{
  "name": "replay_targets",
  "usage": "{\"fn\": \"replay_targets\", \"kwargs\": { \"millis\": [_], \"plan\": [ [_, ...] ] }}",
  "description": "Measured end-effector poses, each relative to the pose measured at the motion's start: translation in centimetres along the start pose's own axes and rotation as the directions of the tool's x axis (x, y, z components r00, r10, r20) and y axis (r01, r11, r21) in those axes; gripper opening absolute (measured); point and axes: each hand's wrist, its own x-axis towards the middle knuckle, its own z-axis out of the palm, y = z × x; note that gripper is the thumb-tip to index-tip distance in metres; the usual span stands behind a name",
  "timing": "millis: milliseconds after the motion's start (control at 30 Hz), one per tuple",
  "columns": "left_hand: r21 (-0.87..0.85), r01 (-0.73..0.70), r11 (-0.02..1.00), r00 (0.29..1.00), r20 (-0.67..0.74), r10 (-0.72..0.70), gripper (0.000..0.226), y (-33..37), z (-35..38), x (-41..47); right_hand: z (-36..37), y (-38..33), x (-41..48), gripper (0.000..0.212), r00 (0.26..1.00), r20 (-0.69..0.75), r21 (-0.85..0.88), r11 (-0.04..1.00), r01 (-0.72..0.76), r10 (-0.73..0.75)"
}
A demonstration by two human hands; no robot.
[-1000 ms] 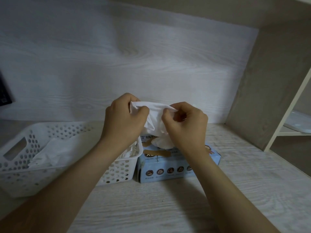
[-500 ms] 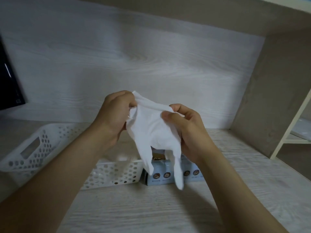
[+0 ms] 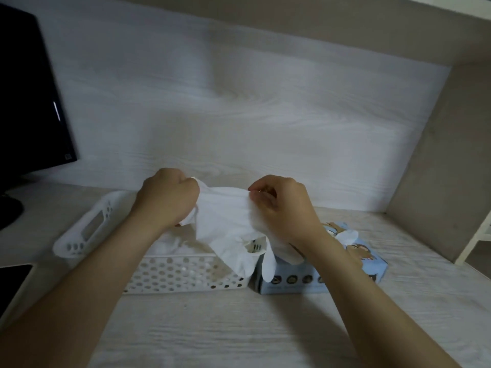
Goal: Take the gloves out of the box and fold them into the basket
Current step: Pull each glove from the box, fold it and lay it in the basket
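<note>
1. Centre of frame: a white glove [image 3: 225,221] spread in the air, fingers dangling over where basket and box meet.
2. Left hand [image 3: 167,197] curled tight round one edge of it; right hand [image 3: 281,205] pinching the other edge with thumb and fingertips.
3. Lower centre-left, on the desk [image 3: 239,328]: white perforated basket [image 3: 186,272] holding crumpled white material [image 3: 172,241], too blurred to name.
4. Just beside its right end: light blue box [image 3: 292,281], another glove [image 3: 346,236] poking from the top opening.
5. Upper left: dark monitor [image 3: 29,88].

glove [image 3: 225,224]: thin, smooth, white, slightly translucent
basket [image 3: 183,274]: white perforated plastic
box [image 3: 313,280]: printed blue cardboard
bench [image 3: 239,328]: pale matt wood-grain
</note>
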Motion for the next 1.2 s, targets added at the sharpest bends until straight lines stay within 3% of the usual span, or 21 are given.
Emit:
{"fn": "replay_targets", "kwargs": {
  "millis": [133,267,367,567,733,800,867,967,1033,1133,1200],
  "plan": [
    [0.037,-0.038,0.999,0.992,-0.121,0.042,0.028,-0.8,-1.2,0.5,0.8,-0.9,0.6,0.016,0.997,0.060,0.000,0.998,-0.058,0.058],
    [0.120,-0.010,0.993,0.986,-0.167,0.030,0.034,-1.9,-2.3,1.0,1.6,-2.2,1.4,0.042,0.992,0.125,-0.246,0.969,-0.003,0.035],
    [0.259,0.036,0.965,0.989,-0.146,0.002,0.027,-3.0,-2.8,1.5,2.3,-3.1,2.5,0.049,0.985,0.171,-0.288,0.957,0.040,0.010],
    [0.517,0.174,0.838,0.984,-0.068,-0.162,0.019,-3.6,-3.6,1.4,4.3,-3.9,4.4,0.044,0.947,0.316,-0.194,0.973,0.124,-0.058],
    [0.653,0.214,0.726,0.971,-0.057,-0.234,0.056,-3.7,-3.8,1.3,5.3,-3.6,4.2,0.022,0.935,0.296,-0.235,0.934,0.271,-0.197],
    [0.688,0.190,0.700,0.975,-0.047,-0.218,0.061,-3.5,-3.6,1.2,4.9,-3.7,3.9,0.018,0.940,0.257,-0.312,0.901,0.303,-0.227],
    [0.745,0.138,0.653,0.985,-0.034,-0.169,0.056,-3.4,-3.2,1.0,4.1,-3.7,3.7,0.028,0.927,0.277,-0.269,0.906,0.326,-0.252],
    [0.802,-0.036,0.596,0.999,0.050,-0.007,0.027,-3.0,-2.6,0.7,2.5,-4.3,2.9,0.027,0.863,0.474,-0.195,0.935,0.297,-0.176],
    [0.757,-0.130,0.640,0.990,0.130,0.048,0.024,-3.3,-2.2,1.0,2.1,-4.5,2.4,0.028,0.830,0.544,-0.196,0.944,0.267,-0.122],
    [0.590,-0.133,0.797,0.970,0.244,-0.019,0.016,-3.4,-2.2,0.7,2.2,-4.6,1.5,0.032,0.818,0.571,-0.207,0.953,0.222,-0.066],
    [0.565,-0.129,0.815,0.935,0.342,-0.089,0.039,-3.2,-2.2,0.6,2.5,-4.5,1.0,0.032,0.809,0.585,-0.225,0.948,0.225,-0.053]
  ]
}}
